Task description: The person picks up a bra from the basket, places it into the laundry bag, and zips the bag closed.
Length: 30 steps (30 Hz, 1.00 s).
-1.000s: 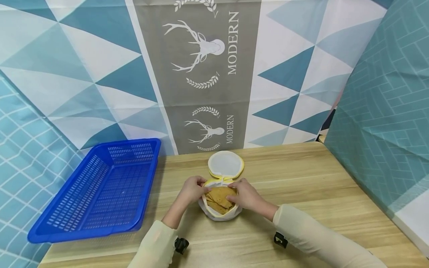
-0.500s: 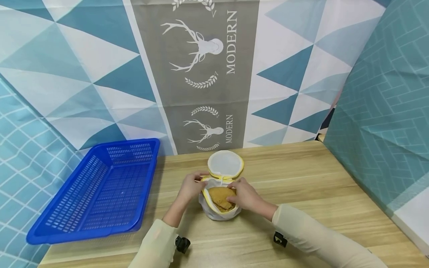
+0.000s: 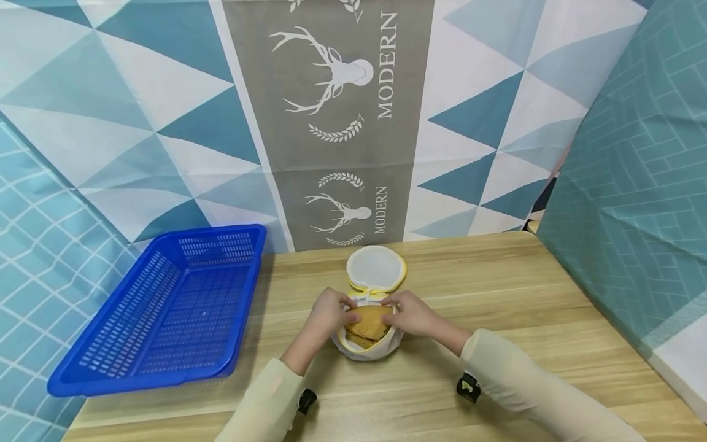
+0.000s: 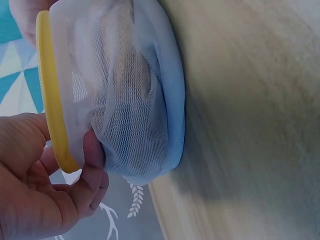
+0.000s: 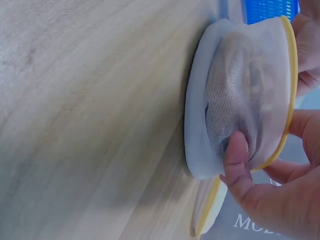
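Observation:
A round white mesh laundry bag [image 3: 367, 355] with yellow trim stands on the table, its lid [image 3: 377, 270] folded back behind it. Inside lies a folded tan-brown cloth item [image 3: 371, 320], seen from above in the head view. My left hand [image 3: 330, 312] pinches the bag's rim at the back left, thumb over the cloth. On the opposite side my right hand [image 3: 411, 313] grips the rim likewise. In the left wrist view, fingers [image 4: 92, 155] press the mesh wall below the yellow rim [image 4: 52, 95]. The right wrist view shows a fingertip [image 5: 237, 145] denting the mesh.
A blue slatted plastic basket [image 3: 204, 319] sits at the table's left. The wooden table [image 3: 497, 282] runs back to a patterned cloth backdrop [image 3: 353, 123], with a teal cloth [image 3: 635, 215] along the right side.
My left hand first drew the bag's left rim outward, then came back inward with its thumb over the cloth. The opening is rounder now. My right hand has stayed on its side of the rim.

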Each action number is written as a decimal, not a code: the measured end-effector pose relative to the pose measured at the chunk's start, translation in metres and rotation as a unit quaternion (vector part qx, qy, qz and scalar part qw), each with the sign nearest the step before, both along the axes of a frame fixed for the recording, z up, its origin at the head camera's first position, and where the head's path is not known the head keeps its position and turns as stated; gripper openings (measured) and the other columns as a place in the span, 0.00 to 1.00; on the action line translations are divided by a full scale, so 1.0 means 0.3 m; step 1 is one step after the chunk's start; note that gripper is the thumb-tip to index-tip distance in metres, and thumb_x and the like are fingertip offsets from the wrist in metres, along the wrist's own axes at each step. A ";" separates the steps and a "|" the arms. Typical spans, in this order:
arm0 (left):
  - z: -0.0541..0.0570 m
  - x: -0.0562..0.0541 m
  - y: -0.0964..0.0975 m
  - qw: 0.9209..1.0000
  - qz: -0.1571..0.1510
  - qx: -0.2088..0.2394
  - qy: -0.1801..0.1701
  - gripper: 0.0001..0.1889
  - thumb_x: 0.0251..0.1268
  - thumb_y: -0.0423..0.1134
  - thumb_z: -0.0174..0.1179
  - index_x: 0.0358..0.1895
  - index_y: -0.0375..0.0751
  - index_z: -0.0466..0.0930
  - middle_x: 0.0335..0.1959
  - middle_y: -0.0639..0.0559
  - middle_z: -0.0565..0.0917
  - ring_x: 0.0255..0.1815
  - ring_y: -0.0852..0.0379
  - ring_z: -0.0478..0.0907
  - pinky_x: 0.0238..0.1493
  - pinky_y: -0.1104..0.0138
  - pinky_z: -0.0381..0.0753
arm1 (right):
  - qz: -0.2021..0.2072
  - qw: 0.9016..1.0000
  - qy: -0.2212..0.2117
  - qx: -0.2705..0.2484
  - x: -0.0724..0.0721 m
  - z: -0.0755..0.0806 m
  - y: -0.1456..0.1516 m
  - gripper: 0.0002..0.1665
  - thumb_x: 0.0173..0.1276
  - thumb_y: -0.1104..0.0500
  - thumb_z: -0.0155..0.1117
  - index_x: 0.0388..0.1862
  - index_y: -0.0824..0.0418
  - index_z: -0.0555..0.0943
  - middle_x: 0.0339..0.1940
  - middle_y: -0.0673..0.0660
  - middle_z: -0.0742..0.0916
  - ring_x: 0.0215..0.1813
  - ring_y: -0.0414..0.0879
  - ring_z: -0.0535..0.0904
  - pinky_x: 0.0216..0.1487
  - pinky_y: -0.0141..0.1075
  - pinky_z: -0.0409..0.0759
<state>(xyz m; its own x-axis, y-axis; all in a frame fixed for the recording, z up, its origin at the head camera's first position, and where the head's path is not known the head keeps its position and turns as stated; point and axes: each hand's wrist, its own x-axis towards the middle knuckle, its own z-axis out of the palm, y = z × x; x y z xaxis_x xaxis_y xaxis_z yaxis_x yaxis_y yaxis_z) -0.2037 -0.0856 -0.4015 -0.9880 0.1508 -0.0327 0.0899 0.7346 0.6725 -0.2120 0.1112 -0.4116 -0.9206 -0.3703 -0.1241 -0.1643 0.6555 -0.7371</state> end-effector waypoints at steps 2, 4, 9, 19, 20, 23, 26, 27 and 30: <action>-0.002 0.004 0.007 1.000 0.003 -0.009 0.006 0.10 0.47 0.36 0.71 0.33 0.36 0.86 0.42 0.41 0.78 0.43 0.49 0.74 0.46 0.56 0.76 | -0.023 0.999 -0.024 -0.012 0.001 0.009 0.006 0.19 0.64 0.64 0.58 0.54 0.65 0.78 0.42 0.62 0.84 0.18 0.38 0.70 0.21 0.29 0.70; -0.007 0.007 0.014 0.999 -0.006 -0.033 0.023 0.08 0.47 0.34 0.71 0.32 0.36 0.86 0.39 0.42 0.77 0.39 0.51 0.72 0.43 0.58 0.76 | -0.049 0.998 -0.044 -0.023 -0.002 0.016 0.011 0.17 0.65 0.66 0.54 0.53 0.64 0.79 0.43 0.63 0.83 0.14 0.38 0.65 0.18 0.28 0.67; -0.010 0.016 0.027 0.992 -0.028 -0.099 0.075 0.05 0.46 0.31 0.68 0.30 0.36 0.85 0.32 0.44 0.75 0.31 0.53 0.70 0.35 0.63 0.75 | -0.096 0.990 -0.077 -0.063 -0.028 0.021 0.029 0.15 0.68 0.66 0.50 0.49 0.65 0.81 0.41 0.61 0.82 0.17 0.40 0.67 0.21 0.31 0.71; -0.023 0.029 0.027 0.990 -0.023 -0.113 0.083 0.06 0.44 0.31 0.69 0.28 0.37 0.84 0.30 0.47 0.73 0.29 0.54 0.68 0.34 0.64 0.74 | -0.127 0.966 -0.143 -0.173 -0.073 0.020 0.100 0.18 0.69 0.64 0.50 0.49 0.78 0.77 0.25 0.53 0.81 0.17 0.36 0.69 0.23 0.28 0.72; -0.024 0.030 0.027 0.990 -0.022 -0.114 0.084 0.06 0.43 0.31 0.70 0.28 0.37 0.84 0.30 0.47 0.73 0.29 0.54 0.68 0.33 0.64 0.74 | -0.130 0.963 -0.152 -0.182 -0.077 0.018 0.103 0.18 0.70 0.64 0.50 0.49 0.78 0.76 0.26 0.53 0.81 0.18 0.36 0.70 0.23 0.27 0.73; -0.028 0.031 0.028 0.989 -0.020 -0.114 0.087 0.07 0.43 0.31 0.71 0.28 0.37 0.84 0.31 0.47 0.72 0.30 0.54 0.68 0.33 0.64 0.73 | -0.151 0.951 -0.171 -0.209 -0.098 -0.007 0.113 0.18 0.69 0.66 0.48 0.51 0.78 0.75 0.30 0.54 0.81 0.20 0.38 0.71 0.24 0.27 0.74; -0.028 0.031 0.023 0.990 -0.019 -0.110 0.089 0.07 0.42 0.30 0.71 0.28 0.37 0.84 0.30 0.47 0.72 0.29 0.55 0.68 0.32 0.65 0.73 | -0.163 0.941 -0.191 -0.227 -0.109 -0.022 0.119 0.20 0.67 0.68 0.46 0.54 0.78 0.74 0.28 0.53 0.80 0.22 0.38 0.72 0.24 0.26 0.75; -0.027 0.030 0.022 0.990 -0.020 -0.110 0.089 0.07 0.42 0.31 0.70 0.28 0.37 0.84 0.30 0.47 0.72 0.29 0.55 0.68 0.32 0.65 0.72 | -0.164 0.939 -0.195 -0.230 -0.110 -0.026 0.120 0.20 0.67 0.69 0.45 0.54 0.78 0.73 0.27 0.52 0.80 0.23 0.38 0.72 0.24 0.26 0.75; -0.020 0.028 0.016 0.990 -0.025 -0.112 0.086 0.07 0.42 0.32 0.69 0.28 0.37 0.84 0.29 0.47 0.73 0.28 0.55 0.68 0.31 0.65 0.72 | -0.157 0.940 -0.200 -0.227 -0.105 -0.031 0.119 0.23 0.63 0.70 0.44 0.57 0.77 0.72 0.28 0.52 0.80 0.22 0.38 0.72 0.25 0.26 0.75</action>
<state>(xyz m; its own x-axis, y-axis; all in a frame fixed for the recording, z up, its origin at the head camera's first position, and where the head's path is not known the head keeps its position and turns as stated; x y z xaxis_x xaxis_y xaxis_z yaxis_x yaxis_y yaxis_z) -0.1953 -0.0808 -0.4076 -0.9733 0.2083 0.0969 0.2293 0.8553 0.4646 -0.2434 0.1470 -0.4210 -0.9068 -0.1862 -0.3783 0.3348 0.2276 -0.9144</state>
